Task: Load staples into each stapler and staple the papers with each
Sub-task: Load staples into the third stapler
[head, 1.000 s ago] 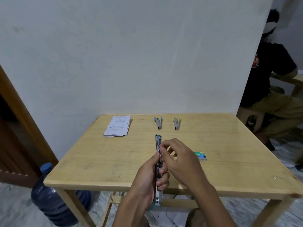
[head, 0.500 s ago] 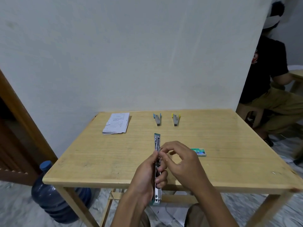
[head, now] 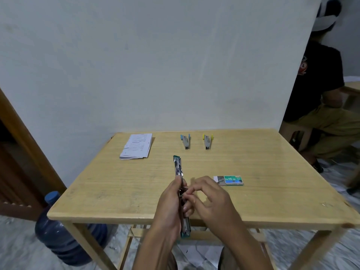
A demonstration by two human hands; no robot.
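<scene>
A green-trimmed stapler [head: 178, 167], swung fully open into one long strip, is gripped around its middle by my left hand [head: 171, 207] above the table's front edge. My right hand [head: 212, 201] pinches at the stapler's open channel with thumb and forefinger; whether staples are between the fingertips is too small to tell. A green staple box [head: 230, 180], its tray slid partly out, lies just right of my hands. A blue-trimmed stapler [head: 185, 141] and a yellow-trimmed stapler [head: 207, 141] lie side by side at the back. A stack of printed papers [head: 137, 146] lies back left.
The wooden table [head: 116, 191] stands against a white wall. A blue water jug [head: 58, 230] sits on the floor at the left front leg. A seated person [head: 321, 98] in a black shirt is past the table's right side. A tiny metal bit [head: 323, 204] lies near the right front corner.
My right fingertips have slid down the open stapler toward its middle. The view has tilted, so the table appears slightly higher in the frame. The seated person has shifted.
</scene>
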